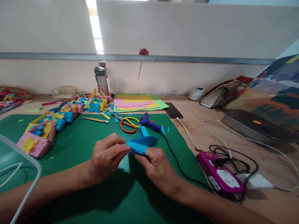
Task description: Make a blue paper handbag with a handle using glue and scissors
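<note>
Between my two hands, above the green mat (98,199), is a folded piece of blue paper (140,145) with flaps pointing up and to the right. My left hand (105,158) pinches its left end, fingertips pressed together. On the right side, my right hand (156,166) grips the paper between thumb and fingers. Just beyond the paper lie scissors (128,124) with red and yellow handles and a blue glue gun (150,123). A blue paper strip (144,131) stands up behind the folded piece. The fingertips partly hide the paper's edges.
Small paper baskets (37,140) line the left side. A craft knife (95,119) lies near them. Coloured paper sheets (137,102), a bottle (101,77) and a phone (174,110) are at the back. A purple power strip (219,174) with tangled cables sits right. A white tube (35,174) crosses the left foreground.
</note>
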`<state>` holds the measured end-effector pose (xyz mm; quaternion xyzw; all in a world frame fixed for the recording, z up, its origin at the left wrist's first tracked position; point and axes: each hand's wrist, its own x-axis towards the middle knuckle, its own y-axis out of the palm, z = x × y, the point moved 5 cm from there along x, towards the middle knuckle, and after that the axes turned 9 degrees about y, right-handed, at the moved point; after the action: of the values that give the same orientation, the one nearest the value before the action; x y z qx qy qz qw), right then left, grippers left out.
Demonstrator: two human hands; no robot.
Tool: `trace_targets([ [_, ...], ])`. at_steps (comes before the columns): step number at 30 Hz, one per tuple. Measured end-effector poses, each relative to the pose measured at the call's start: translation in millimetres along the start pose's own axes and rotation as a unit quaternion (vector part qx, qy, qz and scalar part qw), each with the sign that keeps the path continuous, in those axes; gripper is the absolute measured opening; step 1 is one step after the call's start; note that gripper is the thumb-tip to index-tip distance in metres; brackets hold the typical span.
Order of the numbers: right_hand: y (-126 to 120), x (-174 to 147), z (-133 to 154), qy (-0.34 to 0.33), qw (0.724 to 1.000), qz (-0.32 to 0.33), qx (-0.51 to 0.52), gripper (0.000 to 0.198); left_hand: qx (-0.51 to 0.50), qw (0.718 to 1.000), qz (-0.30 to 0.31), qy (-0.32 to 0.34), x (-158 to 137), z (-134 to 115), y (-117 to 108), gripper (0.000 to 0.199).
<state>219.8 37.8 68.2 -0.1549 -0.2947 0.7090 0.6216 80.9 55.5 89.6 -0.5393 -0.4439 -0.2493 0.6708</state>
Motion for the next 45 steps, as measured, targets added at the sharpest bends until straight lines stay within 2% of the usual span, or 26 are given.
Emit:
trace_targets([
  [6,1,-1,0,-0.045,0.996,-0.038,-0.072,0.022,-0.019,1.0,0.007,-0.009,1,-1,0,0.006],
  [10,2,-3,0,-0.08,0.989,-0.056,-0.108,0.026,-0.049,0.997,0.032,-0.042,2,0,3,0.012],
  [13,4,-3,-1,-0.086,0.988,-0.054,-0.114,0.026,-0.038,0.997,0.059,-0.043,0,0,6,0.016],
  [16,5,-3,-2,-0.076,0.989,-0.046,-0.117,0.027,-0.032,0.996,0.071,-0.043,-4,1,8,0.016],
  [24,1,-1,-6,-0.003,0.994,-0.026,-0.108,0.029,-0.079,0.991,0.025,-0.104,2,9,-3,0.015],
  [26,0,0,-5,-0.002,0.995,-0.024,-0.097,0.029,-0.087,0.993,0.028,-0.081,6,4,-5,0.015],
  [31,0,1,-1,-0.023,0.998,-0.028,-0.058,0.026,-0.074,0.996,0.039,0.034,8,-12,-3,0.009],
  [35,2,0,1,-0.043,0.997,-0.039,-0.047,0.024,-0.032,0.997,0.03,0.068,3,-14,1,0.013],
  [42,8,1,-2,-0.043,0.992,-0.041,-0.114,0.028,-0.016,0.987,0.065,0.147,2,-18,7,0.011],
  [45,9,2,-1,-0.051,0.991,-0.038,-0.122,0.03,0.005,0.984,0.085,0.154,3,-19,10,0.011],
])
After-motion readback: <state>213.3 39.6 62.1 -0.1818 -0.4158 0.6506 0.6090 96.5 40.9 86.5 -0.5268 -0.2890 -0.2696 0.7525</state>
